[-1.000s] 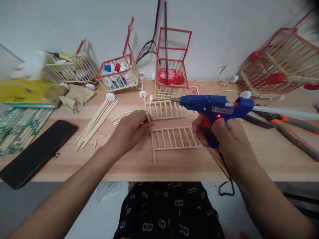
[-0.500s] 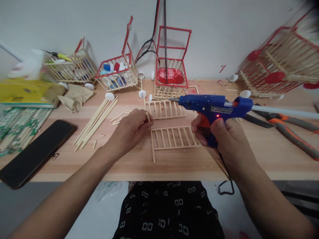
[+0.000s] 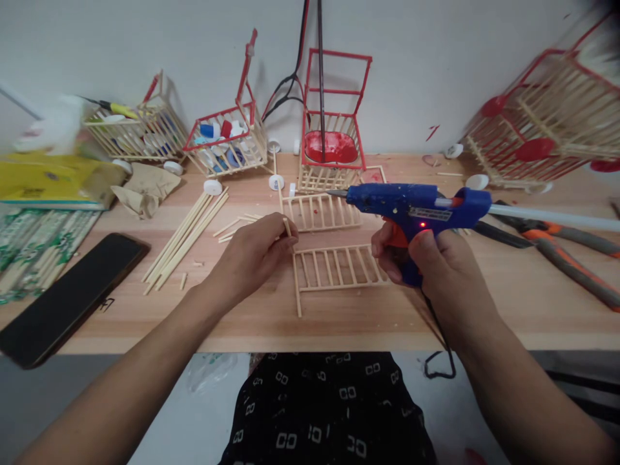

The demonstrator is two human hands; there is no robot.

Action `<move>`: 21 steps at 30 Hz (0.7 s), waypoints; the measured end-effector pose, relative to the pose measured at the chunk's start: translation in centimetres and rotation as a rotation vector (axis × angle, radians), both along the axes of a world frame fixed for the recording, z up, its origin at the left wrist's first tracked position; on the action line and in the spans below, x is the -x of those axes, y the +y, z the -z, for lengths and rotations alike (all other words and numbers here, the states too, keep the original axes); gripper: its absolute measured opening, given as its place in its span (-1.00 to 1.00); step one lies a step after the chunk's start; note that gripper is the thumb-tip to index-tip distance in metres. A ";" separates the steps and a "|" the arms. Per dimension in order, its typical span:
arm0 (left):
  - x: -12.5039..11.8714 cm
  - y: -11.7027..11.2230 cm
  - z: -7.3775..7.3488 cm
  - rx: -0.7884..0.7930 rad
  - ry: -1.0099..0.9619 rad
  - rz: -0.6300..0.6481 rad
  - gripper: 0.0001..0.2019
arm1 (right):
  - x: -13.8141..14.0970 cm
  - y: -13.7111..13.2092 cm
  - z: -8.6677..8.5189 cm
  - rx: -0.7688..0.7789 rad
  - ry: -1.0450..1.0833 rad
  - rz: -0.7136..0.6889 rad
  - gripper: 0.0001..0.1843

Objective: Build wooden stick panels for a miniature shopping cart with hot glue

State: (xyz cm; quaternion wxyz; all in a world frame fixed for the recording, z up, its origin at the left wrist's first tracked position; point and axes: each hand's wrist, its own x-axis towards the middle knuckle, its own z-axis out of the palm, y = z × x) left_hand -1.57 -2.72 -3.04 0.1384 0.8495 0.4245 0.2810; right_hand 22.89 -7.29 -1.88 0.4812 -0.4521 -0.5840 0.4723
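My left hand pinches a thin stick by the ladder-like frame, which lies on the counter between my hands; my right hand grips the glue gun. From here I read a gluing step, calling next for careful nozzle aim.

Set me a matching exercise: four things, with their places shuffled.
1. blue plastic glue gun
2. flat black rectangular phone
3. nearer ladder-shaped pale wooden frame
4. grey-and-orange-handled pliers

A. between the left hand and right hand
B. left of the left forearm
C. on the table, right of the right hand
D. held in the right hand

Pairs: 1-D, 2-B, 3-A, 4-C.
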 end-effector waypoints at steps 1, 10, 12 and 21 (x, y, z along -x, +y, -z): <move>0.0 0.0 0.0 -0.004 -0.002 0.000 -0.90 | -0.1 0.0 0.0 0.003 -0.002 -0.013 -0.61; 0.1 0.1 0.2 0.007 0.002 -0.013 -0.89 | 0.0 0.1 0.0 -0.010 0.007 -0.007 -0.59; 0.1 0.0 0.1 0.006 0.008 -0.012 -0.89 | 0.1 0.1 0.1 -0.014 0.014 -0.004 -0.61; 0.0 0.0 -0.1 0.026 0.017 -0.020 -0.90 | 0.3 -0.1 0.0 -0.025 -0.016 0.025 -0.58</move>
